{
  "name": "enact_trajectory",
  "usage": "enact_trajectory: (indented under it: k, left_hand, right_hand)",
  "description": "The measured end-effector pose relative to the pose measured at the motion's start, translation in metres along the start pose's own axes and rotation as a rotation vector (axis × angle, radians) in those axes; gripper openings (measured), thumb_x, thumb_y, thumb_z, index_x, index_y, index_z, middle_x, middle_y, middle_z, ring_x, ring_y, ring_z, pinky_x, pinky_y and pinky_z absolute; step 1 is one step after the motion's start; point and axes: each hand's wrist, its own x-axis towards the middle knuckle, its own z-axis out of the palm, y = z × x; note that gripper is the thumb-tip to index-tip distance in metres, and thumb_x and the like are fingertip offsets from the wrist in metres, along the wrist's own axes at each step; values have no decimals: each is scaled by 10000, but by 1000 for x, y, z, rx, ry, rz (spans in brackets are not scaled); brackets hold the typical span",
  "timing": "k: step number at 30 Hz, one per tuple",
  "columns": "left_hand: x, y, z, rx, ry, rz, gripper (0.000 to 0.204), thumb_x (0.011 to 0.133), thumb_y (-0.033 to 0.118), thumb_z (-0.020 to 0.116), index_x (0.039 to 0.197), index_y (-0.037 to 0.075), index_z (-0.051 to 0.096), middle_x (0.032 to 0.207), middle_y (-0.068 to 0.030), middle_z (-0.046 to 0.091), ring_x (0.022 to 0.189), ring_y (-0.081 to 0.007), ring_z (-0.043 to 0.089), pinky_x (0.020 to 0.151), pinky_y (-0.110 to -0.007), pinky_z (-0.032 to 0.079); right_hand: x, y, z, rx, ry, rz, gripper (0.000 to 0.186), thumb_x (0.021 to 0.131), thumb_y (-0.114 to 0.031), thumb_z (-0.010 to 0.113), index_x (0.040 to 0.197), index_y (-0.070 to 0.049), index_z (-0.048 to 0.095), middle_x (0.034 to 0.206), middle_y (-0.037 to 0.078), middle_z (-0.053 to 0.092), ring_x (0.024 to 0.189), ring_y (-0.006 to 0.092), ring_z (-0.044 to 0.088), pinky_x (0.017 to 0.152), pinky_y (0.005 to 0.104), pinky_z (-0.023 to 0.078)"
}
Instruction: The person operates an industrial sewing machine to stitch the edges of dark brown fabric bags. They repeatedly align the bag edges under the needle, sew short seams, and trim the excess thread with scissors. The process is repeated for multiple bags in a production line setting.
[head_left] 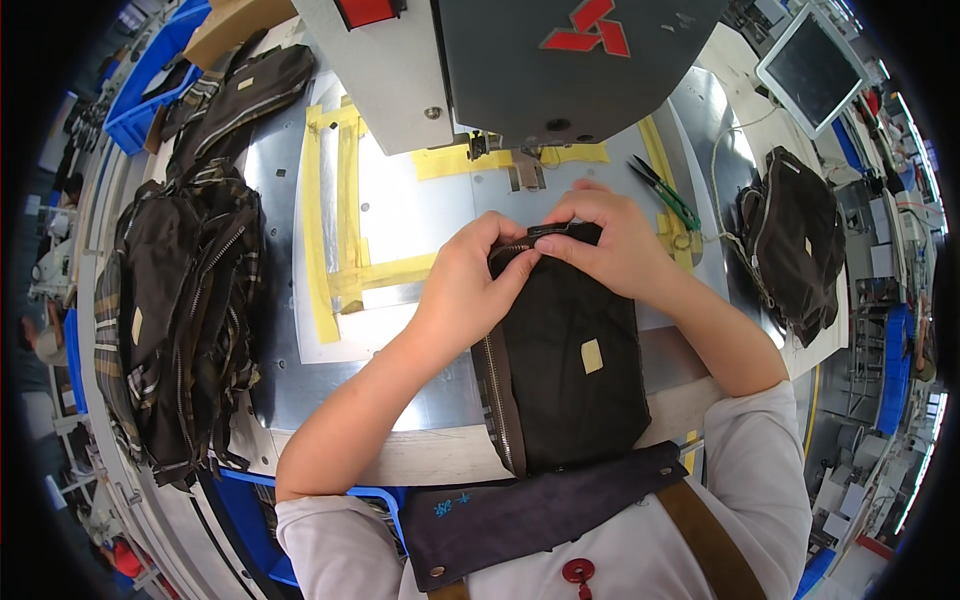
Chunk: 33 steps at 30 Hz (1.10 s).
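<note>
The person's left hand (pixel 476 272) and right hand (pixel 612 245) are close together, both pinching the far end of a black bag (pixel 560 370), which lies at the table's (pixel 282 350) near edge. Its zip (pixel 500 400) runs down the left side; a pale tag (pixel 592 357) sits on top. Beyond stands a machine (pixel 570 80). Green-handled snips (pixel 672 195) lie toward the far right corner, a bag pile (pixel 180 330) along the left edge.

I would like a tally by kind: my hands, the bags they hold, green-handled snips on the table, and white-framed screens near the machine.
Hands: 2 (left hand, right hand)
Dark zippered bag: 1
Green-handled snips: 1
White-framed screen: 1
Total: 5
</note>
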Motion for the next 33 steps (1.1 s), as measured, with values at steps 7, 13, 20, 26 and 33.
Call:
enact_trajectory:
  k: [7, 13, 20, 26, 33]
  left_hand:
    - [3, 1, -6, 35, -110, -7, 147, 939, 89, 544, 1042, -16, 550, 911, -90, 604, 864, -147, 546, 811, -281, 444]
    - [4, 0, -7, -5, -124, -14, 185, 924, 110, 543, 1029, -42, 539, 950, -214, 616, 903, -341, 611, 804, -379, 469]
    - [3, -4, 2, 36, -35, 15, 144, 924, 76, 557, 1012, -36, 540, 958, -219, 618, 891, -363, 613, 794, -399, 480]
    - [3, -2, 1, 77, -30, 80, 130, 918, 58, 566, 999, -34, 522, 943, -226, 611, 893, -376, 606, 798, -411, 477]
    - [3, -2, -2, 77, -69, 56, 166, 904, 84, 597, 999, -26, 518, 908, -209, 607, 853, -349, 603, 760, -393, 473]
  right_hand:
    - [7, -6, -7, -340, 81, -453, 193, 755, -154, 741, 925, -122, 656, 1011, 5, 594, 985, 224, 555, 1056, 479, 340]
    - [7, -13, -6, -549, 64, -527, 164, 732, -141, 736, 844, -111, 620, 960, -9, 548, 984, 195, 544, 1058, 524, 339]
    - [1, -18, 6, -660, 110, -657, 145, 715, -125, 726, 811, -97, 621, 895, 1, 559, 932, 197, 560, 1051, 518, 345]
    - [4, -19, -4, -421, 105, -380, 115, 725, -97, 719, 797, -96, 629, 883, 19, 574, 929, 220, 560, 1040, 480, 344]
    - [5, -9, -1, -200, 97, -236, 142, 734, -93, 722, 830, -77, 619, 882, 36, 596, 907, 251, 566, 953, 398, 398]
